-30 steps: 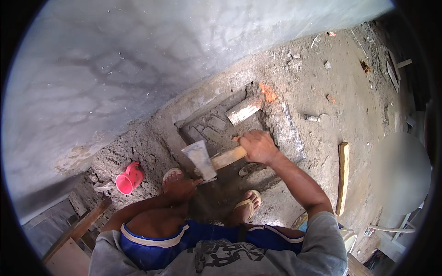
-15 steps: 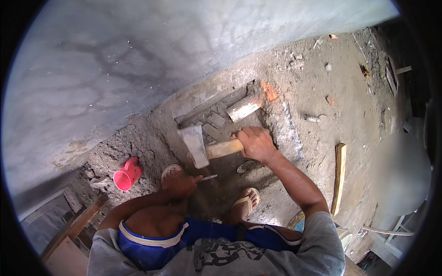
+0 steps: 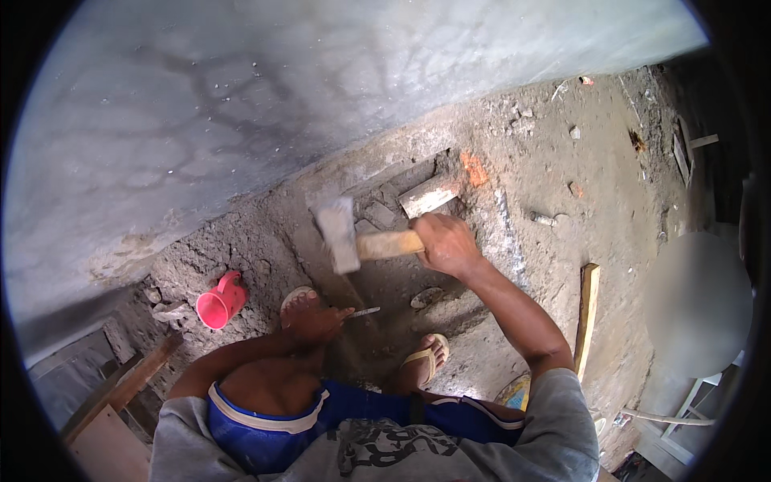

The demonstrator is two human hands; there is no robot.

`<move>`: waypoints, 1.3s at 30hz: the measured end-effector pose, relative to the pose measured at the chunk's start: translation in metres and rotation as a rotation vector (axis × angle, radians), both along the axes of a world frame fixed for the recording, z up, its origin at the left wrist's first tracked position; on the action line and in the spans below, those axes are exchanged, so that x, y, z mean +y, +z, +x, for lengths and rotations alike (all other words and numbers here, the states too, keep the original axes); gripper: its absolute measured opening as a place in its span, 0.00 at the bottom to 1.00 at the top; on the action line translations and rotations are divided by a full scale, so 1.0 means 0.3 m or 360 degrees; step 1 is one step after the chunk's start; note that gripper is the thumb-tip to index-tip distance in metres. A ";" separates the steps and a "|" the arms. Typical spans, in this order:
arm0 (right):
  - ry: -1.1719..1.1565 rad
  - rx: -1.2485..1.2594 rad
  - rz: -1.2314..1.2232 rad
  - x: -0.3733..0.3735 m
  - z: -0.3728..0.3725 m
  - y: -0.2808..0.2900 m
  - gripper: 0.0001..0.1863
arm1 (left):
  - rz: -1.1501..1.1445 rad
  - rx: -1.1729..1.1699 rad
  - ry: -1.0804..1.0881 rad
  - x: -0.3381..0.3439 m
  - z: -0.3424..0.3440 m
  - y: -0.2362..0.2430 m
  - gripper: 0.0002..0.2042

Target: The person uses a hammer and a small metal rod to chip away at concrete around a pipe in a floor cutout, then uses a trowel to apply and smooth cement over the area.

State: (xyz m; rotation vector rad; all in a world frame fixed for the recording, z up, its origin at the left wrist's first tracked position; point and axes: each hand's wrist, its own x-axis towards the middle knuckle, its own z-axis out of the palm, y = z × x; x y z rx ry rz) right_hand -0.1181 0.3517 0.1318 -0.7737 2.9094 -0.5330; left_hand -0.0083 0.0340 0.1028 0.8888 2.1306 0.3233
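Note:
My right hand (image 3: 447, 243) grips the wooden handle of a hammer, whose broad grey metal head (image 3: 336, 234) is raised, slightly blurred, above the shallow dug recess (image 3: 361, 281) at my feet. My left hand (image 3: 320, 323), low beside my left foot and partly in shadow, holds a thin metal chisel-like bar (image 3: 365, 311) pointing rightward, beneath the hammer head and apart from it. A pale, dusty block (image 3: 426, 195) lies at the back of the recess, with broken grey pieces (image 3: 377, 215) beside it.
A cracked grey wall (image 3: 241, 80) runs along the back. A pink mug (image 3: 221, 301) sits on rubble at the left, near wooden boards (image 3: 140, 377). A wooden stick (image 3: 587, 313), a small cylinder (image 3: 543, 218) and orange crumbs (image 3: 474, 167) lie on the dirt floor to the right.
My right hand and the hammer have risen away from the bar, the hammer head moving up and slightly left. My left hand stays low with the bar.

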 end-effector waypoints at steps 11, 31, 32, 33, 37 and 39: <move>-0.1063 -0.0495 0.0017 0.216 -0.056 -0.363 0.18 | -0.0138 0.0476 0.0134 -0.025 0.066 -0.058 0.22; -0.0560 -0.0499 -0.0014 -0.060 -0.092 -0.120 0.12 | 0.0209 0.0358 -0.0084 -0.074 0.118 -0.225 0.25; -0.0561 -0.0508 -0.0014 -0.077 -0.095 -0.089 0.12 | 0.0277 0.0475 -0.0094 -0.075 0.125 -0.229 0.25; -0.0125 -0.0035 -0.0032 -0.098 -0.107 -0.053 0.10 | 0.0329 0.0595 -0.0096 -0.083 0.127 -0.218 0.25; 0.0118 0.0185 0.0154 0.129 -0.188 -0.236 0.08 | 0.0249 0.0266 -0.0024 -0.055 0.074 -0.143 0.24; -0.1236 -0.0522 0.0601 0.304 -0.210 -0.377 0.13 | 0.0327 0.0142 0.0050 -0.030 0.059 -0.097 0.24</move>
